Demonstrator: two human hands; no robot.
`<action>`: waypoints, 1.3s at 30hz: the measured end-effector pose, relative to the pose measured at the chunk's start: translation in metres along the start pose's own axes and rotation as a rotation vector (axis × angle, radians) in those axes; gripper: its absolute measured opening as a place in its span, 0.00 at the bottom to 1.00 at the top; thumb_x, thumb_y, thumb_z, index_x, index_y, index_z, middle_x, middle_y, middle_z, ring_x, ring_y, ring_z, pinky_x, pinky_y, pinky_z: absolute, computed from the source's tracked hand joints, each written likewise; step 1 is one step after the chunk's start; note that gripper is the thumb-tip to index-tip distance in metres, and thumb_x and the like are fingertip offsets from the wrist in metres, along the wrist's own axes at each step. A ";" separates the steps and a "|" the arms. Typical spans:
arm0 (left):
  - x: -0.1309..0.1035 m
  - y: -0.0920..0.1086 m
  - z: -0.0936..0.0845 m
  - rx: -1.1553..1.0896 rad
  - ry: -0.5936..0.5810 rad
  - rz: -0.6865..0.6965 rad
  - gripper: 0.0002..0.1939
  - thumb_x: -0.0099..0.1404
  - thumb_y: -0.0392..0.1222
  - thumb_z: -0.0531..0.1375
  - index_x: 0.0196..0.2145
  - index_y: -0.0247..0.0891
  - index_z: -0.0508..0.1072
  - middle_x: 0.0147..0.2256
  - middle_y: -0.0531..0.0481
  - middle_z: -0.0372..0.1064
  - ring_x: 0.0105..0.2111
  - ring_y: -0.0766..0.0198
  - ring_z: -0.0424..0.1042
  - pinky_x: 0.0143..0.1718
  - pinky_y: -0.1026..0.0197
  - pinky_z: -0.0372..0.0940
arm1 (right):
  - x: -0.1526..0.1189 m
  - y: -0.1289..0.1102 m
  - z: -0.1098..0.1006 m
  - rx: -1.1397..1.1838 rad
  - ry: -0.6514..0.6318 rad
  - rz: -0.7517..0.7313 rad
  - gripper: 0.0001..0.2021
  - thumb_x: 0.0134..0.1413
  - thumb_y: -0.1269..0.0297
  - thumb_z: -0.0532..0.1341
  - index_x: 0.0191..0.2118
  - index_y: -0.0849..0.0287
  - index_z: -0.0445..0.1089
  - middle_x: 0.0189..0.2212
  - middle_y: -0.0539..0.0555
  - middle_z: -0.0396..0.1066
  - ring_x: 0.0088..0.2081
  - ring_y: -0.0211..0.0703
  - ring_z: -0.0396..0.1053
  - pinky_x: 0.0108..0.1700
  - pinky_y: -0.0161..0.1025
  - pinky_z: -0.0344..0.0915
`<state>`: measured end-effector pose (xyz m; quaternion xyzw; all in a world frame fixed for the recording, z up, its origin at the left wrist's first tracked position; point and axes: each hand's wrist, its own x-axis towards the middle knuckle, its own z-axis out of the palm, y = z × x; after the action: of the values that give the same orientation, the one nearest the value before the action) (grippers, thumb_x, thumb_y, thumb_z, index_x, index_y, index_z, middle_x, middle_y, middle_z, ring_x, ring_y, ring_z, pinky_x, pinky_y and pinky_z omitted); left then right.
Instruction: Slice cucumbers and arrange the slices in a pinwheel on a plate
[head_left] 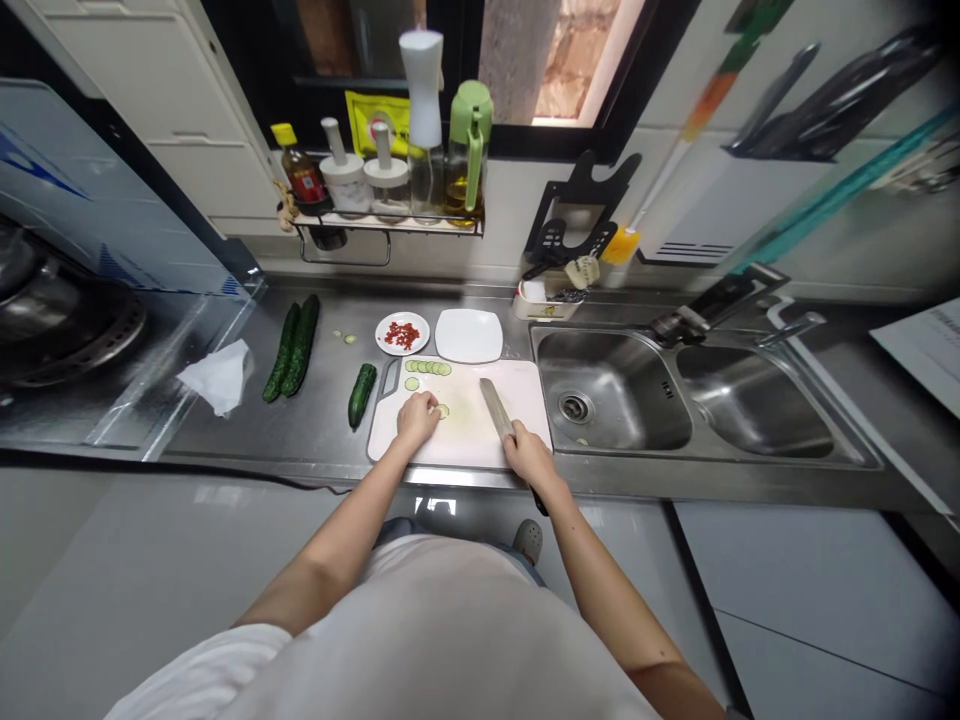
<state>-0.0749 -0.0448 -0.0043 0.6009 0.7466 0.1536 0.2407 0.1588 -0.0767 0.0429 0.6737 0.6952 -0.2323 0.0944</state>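
- The cut cucumber [361, 397] lies left of the board, its long axis running front to back, nearer my left hand [418, 418].
- My left fingertips meet 1 slice [443, 411], just to their right; I cannot tell if they pinch it.
- Beyond that hand, a row of slices [427, 368] runs crosswise near the cutting board's [466, 452] back edge.
- Bare board separates slice and knife [495, 406].
- My right hand [529, 455] wraps the handle, blade pointing away and leftward.
- The sink [615, 395] adjoins the board's right edge.
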 end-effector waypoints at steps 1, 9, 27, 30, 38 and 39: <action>0.000 0.000 -0.001 -0.017 0.003 0.001 0.05 0.60 0.39 0.58 0.36 0.40 0.72 0.39 0.48 0.72 0.40 0.61 0.69 0.40 0.62 0.60 | 0.000 -0.001 -0.001 -0.003 0.001 -0.002 0.16 0.66 0.62 0.45 0.55 0.58 0.59 0.45 0.61 0.73 0.46 0.49 0.70 0.40 0.37 0.58; -0.003 0.001 -0.002 -0.160 -0.016 -0.044 0.03 0.60 0.38 0.59 0.33 0.41 0.72 0.32 0.52 0.74 0.33 0.64 0.71 0.35 0.65 0.60 | 0.003 -0.005 -0.001 -0.055 -0.019 0.012 0.16 0.66 0.63 0.43 0.54 0.59 0.59 0.44 0.61 0.73 0.45 0.49 0.71 0.39 0.38 0.58; 0.036 -0.034 -0.020 -0.112 0.196 -0.209 0.11 0.63 0.39 0.56 0.43 0.43 0.74 0.37 0.50 0.76 0.39 0.61 0.72 0.40 0.64 0.60 | 0.006 -0.004 -0.001 -0.015 -0.016 0.014 0.15 0.65 0.64 0.44 0.51 0.59 0.60 0.43 0.60 0.74 0.44 0.47 0.71 0.37 0.37 0.57; 0.037 -0.036 -0.022 -0.077 0.204 -0.219 0.13 0.63 0.38 0.56 0.44 0.43 0.75 0.38 0.49 0.76 0.41 0.60 0.72 0.41 0.63 0.60 | 0.006 -0.005 -0.001 -0.017 -0.029 0.012 0.14 0.66 0.64 0.44 0.52 0.58 0.60 0.43 0.60 0.73 0.44 0.47 0.71 0.37 0.37 0.58; 0.038 -0.036 -0.024 0.067 0.203 -0.204 0.11 0.63 0.39 0.55 0.39 0.44 0.77 0.40 0.46 0.75 0.43 0.56 0.72 0.42 0.60 0.61 | 0.008 -0.006 0.001 -0.029 -0.024 0.014 0.16 0.65 0.65 0.43 0.52 0.58 0.61 0.43 0.61 0.74 0.44 0.48 0.71 0.38 0.38 0.58; 0.038 -0.036 -0.024 0.076 0.201 -0.203 0.10 0.63 0.39 0.55 0.38 0.44 0.77 0.41 0.46 0.75 0.43 0.56 0.71 0.43 0.59 0.60 | 0.008 -0.006 0.002 -0.028 -0.025 0.015 0.16 0.65 0.65 0.43 0.52 0.58 0.61 0.43 0.61 0.74 0.44 0.49 0.71 0.38 0.38 0.58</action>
<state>-0.1237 -0.0153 -0.0097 0.5124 0.8292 0.1595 0.1562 0.1519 -0.0700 0.0390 0.6745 0.6920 -0.2303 0.1142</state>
